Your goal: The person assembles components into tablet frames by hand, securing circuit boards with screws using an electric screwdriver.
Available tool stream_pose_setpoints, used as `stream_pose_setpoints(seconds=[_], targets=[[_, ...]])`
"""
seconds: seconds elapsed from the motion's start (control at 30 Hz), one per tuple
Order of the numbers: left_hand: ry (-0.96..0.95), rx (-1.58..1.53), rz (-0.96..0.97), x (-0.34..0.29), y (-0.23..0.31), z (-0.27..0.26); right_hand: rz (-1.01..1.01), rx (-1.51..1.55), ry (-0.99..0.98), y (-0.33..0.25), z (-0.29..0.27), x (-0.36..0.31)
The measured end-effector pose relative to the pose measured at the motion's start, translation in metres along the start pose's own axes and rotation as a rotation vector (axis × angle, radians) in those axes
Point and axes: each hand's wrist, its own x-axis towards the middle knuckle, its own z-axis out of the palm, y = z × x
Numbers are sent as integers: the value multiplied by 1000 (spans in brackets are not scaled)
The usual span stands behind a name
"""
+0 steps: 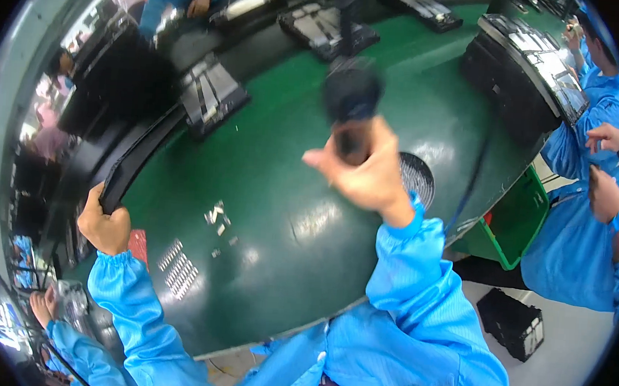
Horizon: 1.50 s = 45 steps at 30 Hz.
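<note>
At the left edge of the green table, my left hand [105,223] is closed round the near end of a long black tray [136,159]. My right hand [365,172] is raised over the middle of the table, its thumb sticking out to the left. Just beyond its fingers is a dark, rounded tool [352,92] on a hanging black cord, smeared by motion. The fingers are partly hidden, and I cannot tell whether they grip it. A round dish of small metal parts [416,180] sits partly behind my right wrist.
Small metal pieces [218,217] and rows of small parts [178,270] lie on the green table [276,262], near a red piece [138,245]. Black trays of flat parts [212,94] line the far side. Stacked trays [511,78], a green crate [515,229] and co-workers are at the right.
</note>
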Motion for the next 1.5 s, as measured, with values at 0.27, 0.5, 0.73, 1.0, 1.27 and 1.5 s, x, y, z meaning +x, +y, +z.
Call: stream_pose_setpoints(seconds=[0.27, 0.5, 0.73, 1.0, 1.27, 1.5], targets=[[-279, -324, 586, -79, 125, -28, -107, 218, 251, 4, -60, 3], [-593, -504, 436, -167, 171, -25, -74, 146, 251, 19, -66, -15], [-551, -773, 407, -193, 196, -2, -18, 136, 225, 22, -63, -17], [-542, -736, 398, -190, 204, 1, -17, 111, 196, 30, -61, -15], [-557, -733, 396, -189, 204, -1, -40, 90, 191, 30, -62, -17], [-567, -796, 379, -192, 194, -6, 31, 26, 198, 25, -49, -19]])
